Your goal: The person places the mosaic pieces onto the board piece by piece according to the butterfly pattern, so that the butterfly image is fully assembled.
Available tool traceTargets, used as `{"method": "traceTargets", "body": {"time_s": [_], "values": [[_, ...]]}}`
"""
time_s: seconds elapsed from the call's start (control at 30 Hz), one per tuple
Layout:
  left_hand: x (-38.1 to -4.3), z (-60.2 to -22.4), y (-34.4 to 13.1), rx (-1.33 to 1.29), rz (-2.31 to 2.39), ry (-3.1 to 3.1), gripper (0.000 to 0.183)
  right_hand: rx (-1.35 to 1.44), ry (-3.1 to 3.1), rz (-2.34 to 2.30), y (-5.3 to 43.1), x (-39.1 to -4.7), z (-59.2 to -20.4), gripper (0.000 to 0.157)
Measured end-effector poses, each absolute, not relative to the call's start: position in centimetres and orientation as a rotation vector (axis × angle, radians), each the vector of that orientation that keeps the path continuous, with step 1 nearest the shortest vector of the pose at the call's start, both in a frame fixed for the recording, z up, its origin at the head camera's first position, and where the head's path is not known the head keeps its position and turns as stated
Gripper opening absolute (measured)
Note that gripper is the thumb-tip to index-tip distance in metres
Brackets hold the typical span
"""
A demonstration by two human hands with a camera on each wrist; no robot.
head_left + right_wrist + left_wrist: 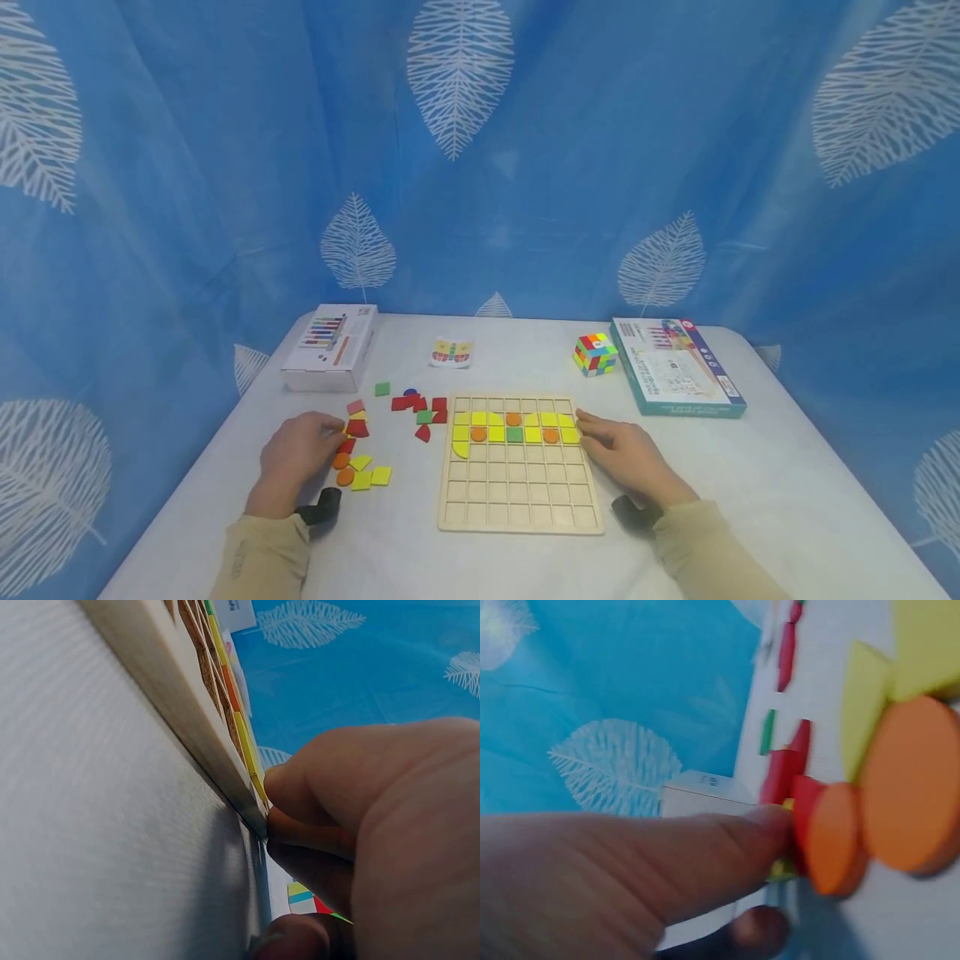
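My left hand (pixel 296 454) reaches into the loose tiles at the left, fingertips beside a red quarter-circle tile (pixel 357 428) that overlaps yellow ones. In the left wrist view a gap shows between the thumb (pixel 705 851) and a fingertip, with a yellow tile (pixel 783 870) just beyond. Two orange round tiles (pixel 911 784) lie close by. A wooden grid board (pixel 517 492) lies flat, its upper rows partly filled with yellow, orange and green tiles. My right hand (pixel 626 454) rests at the board's right edge, thumb beside the end yellow tile (pixel 251 761).
Red, green and blue tiles (pixel 420 404) lie left of the board. Behind stand a white box (pixel 330 350), a small pattern card (pixel 452 352), a colourful puzzle cube (pixel 595 355) and a flat teal-edged box (pixel 675 367). A blue leaf-patterned curtain (pixel 487 183) hangs around the table.
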State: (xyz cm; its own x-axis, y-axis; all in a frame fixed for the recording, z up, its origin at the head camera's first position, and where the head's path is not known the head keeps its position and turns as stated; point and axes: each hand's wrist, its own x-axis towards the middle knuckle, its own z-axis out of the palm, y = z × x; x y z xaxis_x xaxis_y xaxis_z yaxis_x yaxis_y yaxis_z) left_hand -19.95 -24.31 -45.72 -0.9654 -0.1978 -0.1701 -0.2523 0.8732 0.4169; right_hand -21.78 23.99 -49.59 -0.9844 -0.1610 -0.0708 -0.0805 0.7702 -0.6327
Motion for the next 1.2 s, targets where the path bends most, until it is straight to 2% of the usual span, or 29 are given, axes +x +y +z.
{"method": "traceTargets", "body": {"time_s": [0.4, 0.83, 1.0, 1.2], "values": [[-20.4, -46.1, -24.5, -0.251, 0.595, 2.995, 0.042, -0.196, 2.853, -1.008, 24.1, -21.8, -49.9, 0.048], [-20.4, -45.3, -24.0, -0.377, 0.690, 2.995, 0.049, -0.173, 2.833, -1.023, 24.0, -21.7, -49.6, 0.049], [-19.5, -45.3, -20.2, -0.292, 0.864, 3.060, 0.045, -0.156, 2.816, -1.030, 24.0, -21.7, -49.7, 0.049], [-19.1, -46.4, -13.9, 0.050, 1.087, 3.053, 0.032, -0.171, 2.831, -1.024, 24.0, -21.8, -49.6, 0.048]]}}
